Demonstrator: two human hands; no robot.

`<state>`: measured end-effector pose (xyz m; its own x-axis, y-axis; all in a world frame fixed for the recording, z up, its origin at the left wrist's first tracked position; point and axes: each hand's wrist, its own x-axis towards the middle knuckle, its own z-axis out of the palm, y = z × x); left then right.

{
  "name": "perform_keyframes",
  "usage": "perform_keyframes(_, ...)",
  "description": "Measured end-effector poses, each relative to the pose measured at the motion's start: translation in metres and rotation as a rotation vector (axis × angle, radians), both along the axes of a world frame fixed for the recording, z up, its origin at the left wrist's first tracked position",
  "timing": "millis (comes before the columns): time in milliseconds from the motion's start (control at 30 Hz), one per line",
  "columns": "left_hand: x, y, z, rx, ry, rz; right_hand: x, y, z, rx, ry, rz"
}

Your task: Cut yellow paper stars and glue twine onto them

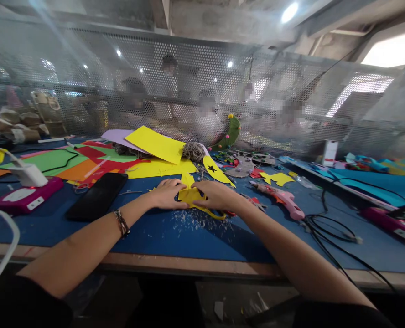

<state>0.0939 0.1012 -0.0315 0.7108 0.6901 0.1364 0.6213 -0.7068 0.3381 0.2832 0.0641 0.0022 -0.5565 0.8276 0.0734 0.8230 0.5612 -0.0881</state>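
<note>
Over the blue table, my left hand (168, 193) and my right hand (219, 197) face each other around a cut piece of yellow craft sheet (190, 196). Fingers and thumbs of both hands are closed on its two sides. A narrow curved yellow strip (218, 215) sticks out below my right hand. Just beyond the hands lies a yellow cutout with a black star (212, 167). Small white scraps (195, 224) are scattered under and in front of the hands. To the right rests a pink glue gun (288, 202). A black phone (98, 196) lies by my left forearm.
Coloured sheets (65, 161) spread across the left, with a large yellow sheet (156, 145) on top. A magenta power strip (28, 196) holds a white charger. Black cables (332, 228) coil at right near blue sheets (370, 184). A perforated metal screen (189, 86) stands behind; people are beyond it.
</note>
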Motion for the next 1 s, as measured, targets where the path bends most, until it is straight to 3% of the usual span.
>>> perform_keyframes(267,0.000,0.000,-0.002,-0.114,-0.127,-0.001,-0.008,0.000,-0.015,0.017,0.179,-0.085)
perform_keyframes(467,0.003,0.001,-0.004,-0.286,-0.320,0.028,-0.006,0.009,-0.023,-0.070,0.327,-0.130)
perform_keyframes(733,0.010,-0.011,0.008,-0.510,-0.612,0.090,-0.005,0.004,-0.017,-0.085,0.412,-0.117)
perform_keyframes(867,0.014,-0.012,0.014,-0.585,-0.794,0.145,-0.007,0.000,-0.012,-0.202,0.533,-0.064)
perform_keyframes(1000,0.015,-0.011,0.013,-0.670,-0.851,0.194,-0.009,0.003,-0.009,-0.319,0.744,-0.064)
